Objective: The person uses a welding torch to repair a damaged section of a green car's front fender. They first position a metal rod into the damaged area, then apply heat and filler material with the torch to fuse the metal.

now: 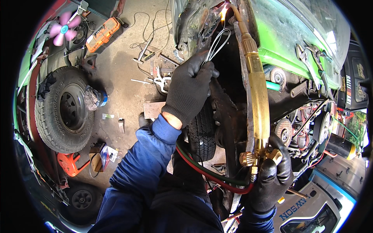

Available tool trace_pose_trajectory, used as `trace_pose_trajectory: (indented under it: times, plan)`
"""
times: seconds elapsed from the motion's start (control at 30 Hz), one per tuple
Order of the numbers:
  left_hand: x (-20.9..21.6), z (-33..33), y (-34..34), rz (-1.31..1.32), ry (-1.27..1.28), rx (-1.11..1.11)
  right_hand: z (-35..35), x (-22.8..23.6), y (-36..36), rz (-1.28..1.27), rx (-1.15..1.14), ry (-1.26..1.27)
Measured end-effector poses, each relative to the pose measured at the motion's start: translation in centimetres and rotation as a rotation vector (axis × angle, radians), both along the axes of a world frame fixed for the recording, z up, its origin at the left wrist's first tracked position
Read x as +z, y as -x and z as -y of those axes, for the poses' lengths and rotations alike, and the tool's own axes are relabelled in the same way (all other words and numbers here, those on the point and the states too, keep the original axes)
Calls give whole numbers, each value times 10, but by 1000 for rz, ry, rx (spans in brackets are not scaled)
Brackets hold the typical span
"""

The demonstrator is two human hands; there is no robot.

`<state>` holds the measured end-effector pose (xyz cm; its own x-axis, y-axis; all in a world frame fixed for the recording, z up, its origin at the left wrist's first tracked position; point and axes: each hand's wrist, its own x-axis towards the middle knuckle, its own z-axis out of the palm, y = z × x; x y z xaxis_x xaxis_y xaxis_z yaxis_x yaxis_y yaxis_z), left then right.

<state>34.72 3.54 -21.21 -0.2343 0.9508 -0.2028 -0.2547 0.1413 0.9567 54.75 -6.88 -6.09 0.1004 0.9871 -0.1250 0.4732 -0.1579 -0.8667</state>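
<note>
My left hand, in a black work glove, is closed around a looped length of thin silvery wire. The wire's upper bend sits just below a small orange flame. That flame burns at the tip of a long brass gas torch, beside a rusty, scorched car body section. Down at the torch's valve end, my right hand, also gloved in black, has its fingers wrapped around the knobs. Red and green hoses run from the torch toward my legs.
A green car body with adjustable wrenches on it is at right, above an exposed engine. A tyre lies beneath my arms. To the left are a spare wheel, an orange toolbox and a hammer.
</note>
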Motion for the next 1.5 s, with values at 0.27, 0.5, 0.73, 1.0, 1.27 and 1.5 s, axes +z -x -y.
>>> trace_pose_trajectory:
  times: [0.27,0.5,0.73,1.0,1.27,1.5]
  plan:
    - [0,1,-1,24,6,-2,-2,-3,4,111,44,-92]
    - [1,-1,1,-19,-12,-5,1,1,-1,8,11,13]
    - [-1,-3,1,13,-12,11,-1,-1,0,-8,3,8]
    - [-3,-5,0,-33,-25,18,-3,-6,5,111,52,-100]
    - [-7,-7,0,-30,-25,14,-2,-3,1,-16,14,0]
    - [-6,-7,-1,16,-30,23,0,-6,0,-25,15,-27]
